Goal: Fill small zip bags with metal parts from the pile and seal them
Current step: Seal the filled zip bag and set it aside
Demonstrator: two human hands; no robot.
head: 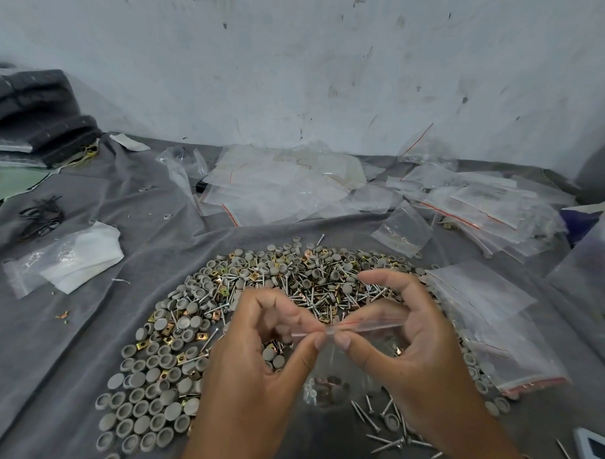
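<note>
A small clear zip bag (326, 378) hangs between both hands over the pile, with a few metal parts (326, 391) at its bottom. My left hand (255, 358) pinches the bag's red-lined zip strip at its left part. My right hand (417, 343) pinches the same strip just to the right, thumb below, fingers curled over it. Beneath lies a wide pile of grey round caps, brass square clips and screws (285, 283) on a grey cloth (85, 324).
Empty zip bags (282, 187) are heaped at the back by the wall. Filled bags (490, 315) lie stacked right of the pile, more at the far right (483, 208). A folded bag (70, 259) and black ties (41, 215) lie left. Loose screws (386, 428) lie near my right wrist.
</note>
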